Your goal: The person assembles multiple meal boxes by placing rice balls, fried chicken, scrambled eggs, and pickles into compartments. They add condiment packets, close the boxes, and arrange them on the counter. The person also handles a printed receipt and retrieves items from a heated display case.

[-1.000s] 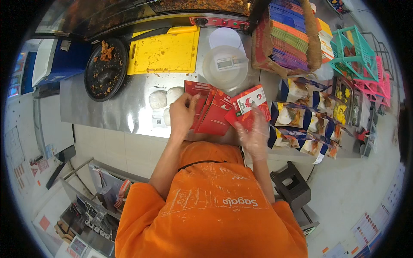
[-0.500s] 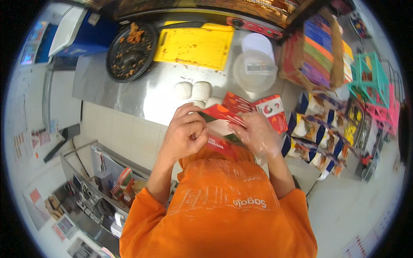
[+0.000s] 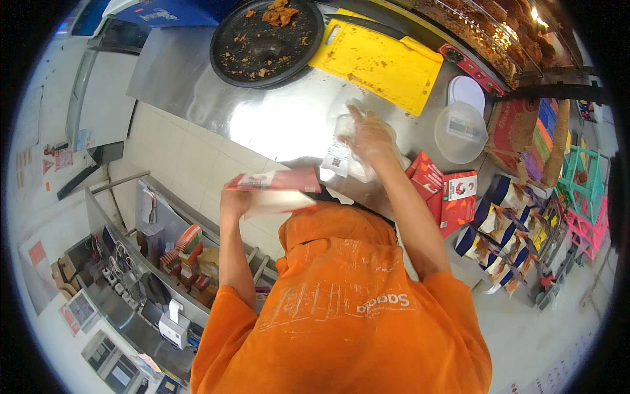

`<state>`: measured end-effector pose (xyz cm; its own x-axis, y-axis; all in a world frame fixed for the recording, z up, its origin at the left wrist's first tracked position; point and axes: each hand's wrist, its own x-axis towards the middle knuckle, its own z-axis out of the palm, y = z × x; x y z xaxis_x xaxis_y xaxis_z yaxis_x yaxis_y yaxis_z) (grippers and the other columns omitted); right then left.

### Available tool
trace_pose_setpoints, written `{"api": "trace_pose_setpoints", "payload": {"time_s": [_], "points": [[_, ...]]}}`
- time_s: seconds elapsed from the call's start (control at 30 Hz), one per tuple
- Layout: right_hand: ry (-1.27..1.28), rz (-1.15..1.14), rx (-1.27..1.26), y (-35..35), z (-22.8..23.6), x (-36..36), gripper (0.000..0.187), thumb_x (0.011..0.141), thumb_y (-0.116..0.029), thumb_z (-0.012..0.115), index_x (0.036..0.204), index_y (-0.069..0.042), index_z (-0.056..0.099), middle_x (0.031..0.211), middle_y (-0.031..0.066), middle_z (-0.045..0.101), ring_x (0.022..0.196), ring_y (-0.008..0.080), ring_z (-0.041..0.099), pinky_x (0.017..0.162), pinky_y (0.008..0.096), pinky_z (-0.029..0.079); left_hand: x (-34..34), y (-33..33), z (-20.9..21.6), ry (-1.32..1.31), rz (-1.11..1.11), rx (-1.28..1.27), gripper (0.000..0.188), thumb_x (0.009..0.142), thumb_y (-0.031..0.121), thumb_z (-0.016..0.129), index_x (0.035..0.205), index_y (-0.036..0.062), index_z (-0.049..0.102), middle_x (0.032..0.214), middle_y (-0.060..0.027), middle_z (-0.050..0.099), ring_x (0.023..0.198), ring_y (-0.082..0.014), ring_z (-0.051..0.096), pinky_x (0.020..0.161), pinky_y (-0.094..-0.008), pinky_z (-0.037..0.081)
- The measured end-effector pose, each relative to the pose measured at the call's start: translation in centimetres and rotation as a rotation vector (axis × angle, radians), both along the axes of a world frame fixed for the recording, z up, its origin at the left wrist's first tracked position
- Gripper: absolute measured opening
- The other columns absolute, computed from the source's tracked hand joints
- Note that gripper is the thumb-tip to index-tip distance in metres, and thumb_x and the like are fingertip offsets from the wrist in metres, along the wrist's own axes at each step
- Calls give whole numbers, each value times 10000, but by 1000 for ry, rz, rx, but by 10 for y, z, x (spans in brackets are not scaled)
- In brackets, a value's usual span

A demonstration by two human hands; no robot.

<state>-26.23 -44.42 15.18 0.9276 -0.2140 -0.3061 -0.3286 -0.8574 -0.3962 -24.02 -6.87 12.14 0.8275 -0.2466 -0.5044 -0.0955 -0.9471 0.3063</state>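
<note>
My left hand (image 3: 234,202) is closed on the near-left end of a red and white paper food bag (image 3: 282,180), held in front of my body beyond the counter's edge. The bag's pale inside shows, and its lower part is blurred by motion. Over on the steel counter, my right hand (image 3: 371,139), in a clear plastic glove, reaches onto several white wrapped bundles (image 3: 359,172). Its thumb and forefinger look apart; the other fingers are partly hidden. Beside that hand lies a white printed slip (image 3: 335,159). More red printed bags (image 3: 457,197) lie flat to the right.
At the back stand a black round pan (image 3: 266,52) with fried crumbs and a yellow cutting board (image 3: 377,62). A clear round tub (image 3: 461,131) and a cardboard box (image 3: 525,138) are at right, near packed pouches (image 3: 502,223). A lit food display (image 3: 505,26) borders the back.
My right hand has let go of the red bag and moved forward onto the white bundles. My left hand has carried the bag left and lower. The view has turned.
</note>
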Motion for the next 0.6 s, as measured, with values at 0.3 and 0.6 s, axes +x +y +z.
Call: {"api": "trace_pose_setpoints", "payload": {"time_s": [0.3,0.6], "points": [[-42,-375,480,-1,-17,36,675,732,-241,816,1346,-94,576,1280,180,639,1218,304,610,1074,411,453,124,-87,-49,-12,131,54,379,887,122,539,1224,-51,547,1001,-306,699,1017,-442,683,864,-484,566],[277,-53,235,99,45,68,676,733,-280,776,1286,37,551,1163,278,657,1113,388,640,982,454,513,167,-69,-83,-269,24,-98,397,989,310,452,991,4,706,922,-248,729,894,-450,710,796,-522,579]]}}
